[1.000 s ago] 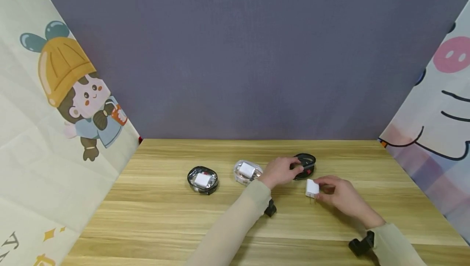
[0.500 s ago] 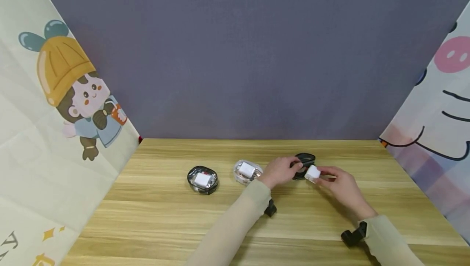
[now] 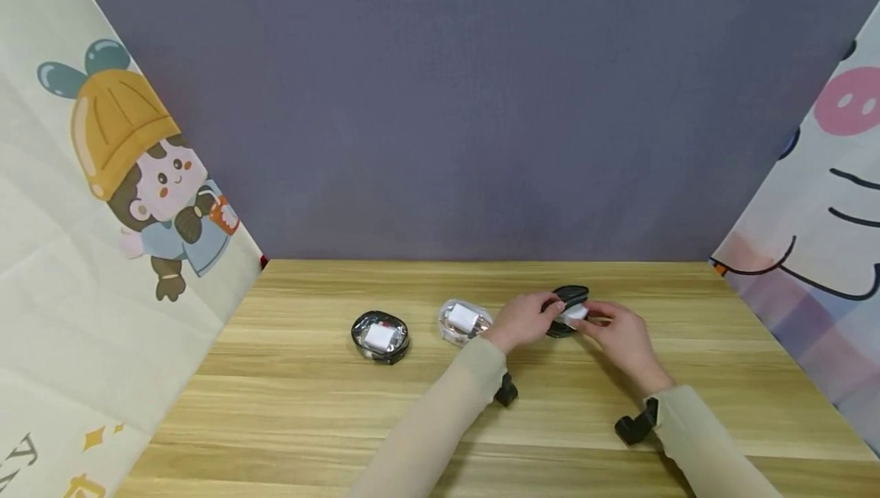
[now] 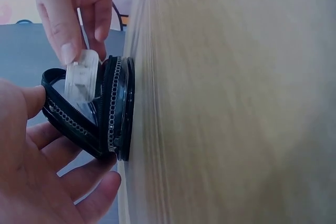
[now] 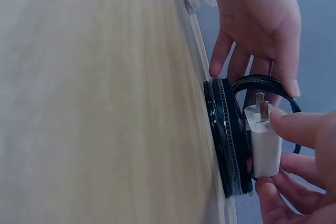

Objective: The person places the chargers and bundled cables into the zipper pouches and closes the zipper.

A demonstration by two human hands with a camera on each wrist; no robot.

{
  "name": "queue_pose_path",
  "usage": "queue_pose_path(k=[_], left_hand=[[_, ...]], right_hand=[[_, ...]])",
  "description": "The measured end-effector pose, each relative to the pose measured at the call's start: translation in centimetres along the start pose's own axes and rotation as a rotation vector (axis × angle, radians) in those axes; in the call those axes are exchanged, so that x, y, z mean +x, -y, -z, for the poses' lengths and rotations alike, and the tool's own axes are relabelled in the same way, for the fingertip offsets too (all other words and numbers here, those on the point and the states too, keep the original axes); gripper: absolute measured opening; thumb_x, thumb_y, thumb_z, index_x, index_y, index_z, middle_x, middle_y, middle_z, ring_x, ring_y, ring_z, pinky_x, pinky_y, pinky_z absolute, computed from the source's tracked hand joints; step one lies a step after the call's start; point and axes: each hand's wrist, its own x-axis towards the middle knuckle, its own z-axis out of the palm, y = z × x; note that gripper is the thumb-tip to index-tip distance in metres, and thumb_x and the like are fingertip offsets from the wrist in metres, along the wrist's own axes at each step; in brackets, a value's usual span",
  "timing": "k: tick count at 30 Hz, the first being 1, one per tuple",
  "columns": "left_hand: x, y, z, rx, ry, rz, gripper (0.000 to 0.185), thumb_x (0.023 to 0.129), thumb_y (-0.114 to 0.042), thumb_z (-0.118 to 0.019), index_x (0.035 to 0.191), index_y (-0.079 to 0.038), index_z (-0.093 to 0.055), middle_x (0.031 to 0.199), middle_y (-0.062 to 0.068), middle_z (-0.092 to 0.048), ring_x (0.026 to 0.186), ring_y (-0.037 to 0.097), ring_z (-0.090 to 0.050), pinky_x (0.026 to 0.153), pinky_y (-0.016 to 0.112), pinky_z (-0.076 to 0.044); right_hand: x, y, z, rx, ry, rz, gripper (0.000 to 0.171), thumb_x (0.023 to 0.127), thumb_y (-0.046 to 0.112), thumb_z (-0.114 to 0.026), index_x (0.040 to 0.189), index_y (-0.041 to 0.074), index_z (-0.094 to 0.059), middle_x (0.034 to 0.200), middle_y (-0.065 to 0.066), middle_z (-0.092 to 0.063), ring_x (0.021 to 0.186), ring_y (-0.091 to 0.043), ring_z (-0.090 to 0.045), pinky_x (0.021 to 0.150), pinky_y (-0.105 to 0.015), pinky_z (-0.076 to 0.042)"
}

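Observation:
A small oval zip pouch (image 3: pixel 574 294) with black trim and clear sides lies unzipped at the right of the table. My left hand (image 3: pixel 521 321) holds its raised lid, with the thumb on the lid's edge (image 4: pixel 47 80) and the fingers behind. From the other side, my right hand (image 3: pixel 624 337) pinches a white plug-in charger (image 5: pixel 266 150) between thumb and fingers. The charger sits in the pouch's mouth, between lid and base. Two metal prongs (image 5: pixel 263 109) stick out of it, pointing away from the right palm in the right wrist view.
To the left on the wooden table (image 3: pixel 309 414) lie two more clear pouches: a white-trimmed pouch (image 3: pixel 447 336) by my left wrist and a black-trimmed pouch (image 3: pixel 356 330) farther left. Each has a white charger inside. A grey panel (image 3: pixel 440 116) stands behind the table.
My right hand has moved left and up with the charger, from beside the pouch into its mouth. My left hand has stayed at the lid, which now stands more raised.

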Motion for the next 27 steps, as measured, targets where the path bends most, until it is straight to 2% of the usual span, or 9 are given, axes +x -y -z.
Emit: queue_pose_path(k=[5, 10, 13, 19, 21, 27], left_hand=[[-0.1, 0.0, 0.1, 0.005, 0.005, -0.001, 0.043, 0.098, -0.054, -0.031, 0.125, -0.033, -0.056, 0.114, -0.01, -0.062, 0.101, 0.011, -0.059, 0.083, 0.032, -0.049], [0.1, 0.0, 0.1, 0.023, -0.008, -0.023, 0.041, 0.098, -0.053, -0.032, 0.12, -0.032, -0.059, 0.107, -0.01, -0.064, 0.087, 0.009, -0.059, 0.073, 0.028, -0.047], [0.2, 0.0, 0.1, 0.037, -0.014, -0.037, 0.039, 0.098, -0.052, -0.033, 0.118, -0.031, -0.06, 0.105, -0.01, -0.064, 0.087, 0.009, -0.059, 0.073, 0.028, -0.047], [0.2, 0.1, 0.1, 0.048, -0.013, -0.045, 0.039, 0.098, -0.052, -0.034, 0.118, -0.032, -0.06, 0.106, -0.01, -0.064, 0.087, 0.008, -0.059, 0.073, 0.028, -0.047], [0.2, 0.0, 0.2, 0.047, -0.008, -0.045, 0.039, 0.098, -0.052, -0.034, 0.119, -0.032, -0.059, 0.107, -0.01, -0.064, 0.089, 0.009, -0.059, 0.073, 0.028, -0.048], [0.1, -0.1, 0.2, 0.049, -0.006, -0.037, 0.043, 0.096, -0.055, -0.035, 0.124, -0.031, -0.058, 0.114, -0.009, -0.063, 0.097, 0.01, -0.06, 0.079, 0.029, -0.049]], right_hand=[[0.4, 0.2, -0.3, -0.032, 0.002, -0.019, 0.052, 0.082, 0.033, -0.073, 0.117, -0.005, -0.062, 0.105, -0.021, -0.065, 0.087, -0.033, -0.066, 0.071, -0.046, -0.054], [0.9, 0.3, -0.8, -0.082, -0.013, 0.005, 0.036, 0.081, 0.031, -0.074, 0.101, 0.001, -0.07, 0.094, -0.016, -0.068, 0.083, -0.029, -0.065, 0.068, -0.044, -0.053], [1.2, 0.2, -1.0, -0.103, -0.028, 0.023, 0.027, 0.079, 0.028, -0.076, 0.091, 0.004, -0.071, 0.088, -0.013, -0.069, 0.08, -0.028, -0.065, 0.066, -0.043, -0.052], [1.5, -0.1, -1.2, -0.122, -0.037, 0.039, 0.023, 0.075, 0.025, -0.079, 0.083, 0.006, -0.069, 0.085, -0.013, -0.069, 0.076, -0.027, -0.064, 0.064, -0.041, -0.049], [1.5, -0.2, -1.1, -0.111, -0.027, 0.023, 0.024, 0.076, 0.027, -0.078, 0.086, 0.007, -0.07, 0.087, -0.013, -0.07, 0.078, -0.027, -0.064, 0.065, -0.041, -0.049], [1.1, -0.7, -0.4, 0.005, 0.015, -0.115, 0.038, 0.084, 0.031, -0.071, 0.11, 0.003, -0.069, 0.103, -0.014, -0.069, 0.099, -0.032, -0.062, 0.08, -0.046, -0.05]])
